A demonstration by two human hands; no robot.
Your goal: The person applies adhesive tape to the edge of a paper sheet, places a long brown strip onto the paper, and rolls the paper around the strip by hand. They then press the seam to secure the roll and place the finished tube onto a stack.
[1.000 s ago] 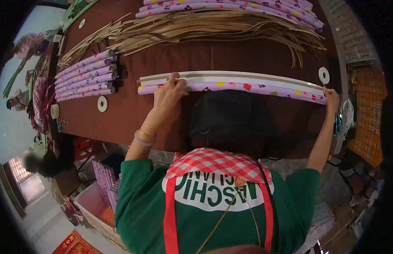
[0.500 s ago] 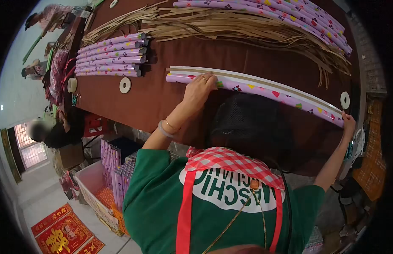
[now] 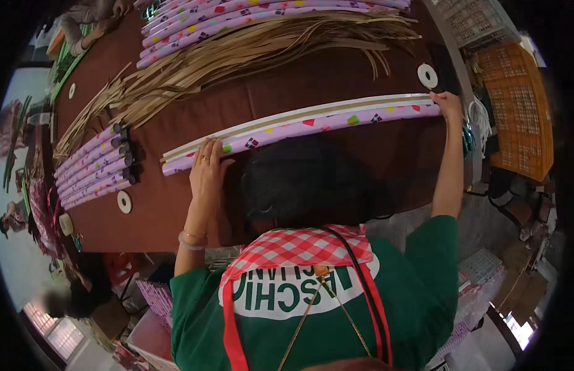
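Observation:
A long lilac tube with a colourful pattern [image 3: 308,126] lies across the brown tabletop, with a white and tan strip [image 3: 336,108] running along its far edge. Near the tube's left end, my left hand [image 3: 206,170] lies over it, fingers closed across the top and thumb along the near side. At the other end, my right hand [image 3: 447,105] has its fingers closed at the tip of the tube and strip. A white tape roll [image 3: 427,76] sits just beyond my right hand.
Tan flat strips [image 3: 237,55] and more patterned tubes [image 3: 206,28] lie at the back. Several capped tubes [image 3: 92,164] and another tape roll [image 3: 124,201] are at left. An orange crate [image 3: 515,111] stands at right. Another person's hand [image 3: 105,28] shows at upper left.
The camera view has turned, so the tube now rises toward the right. Both hands are still at the tube, my left near one end and my right at the other.

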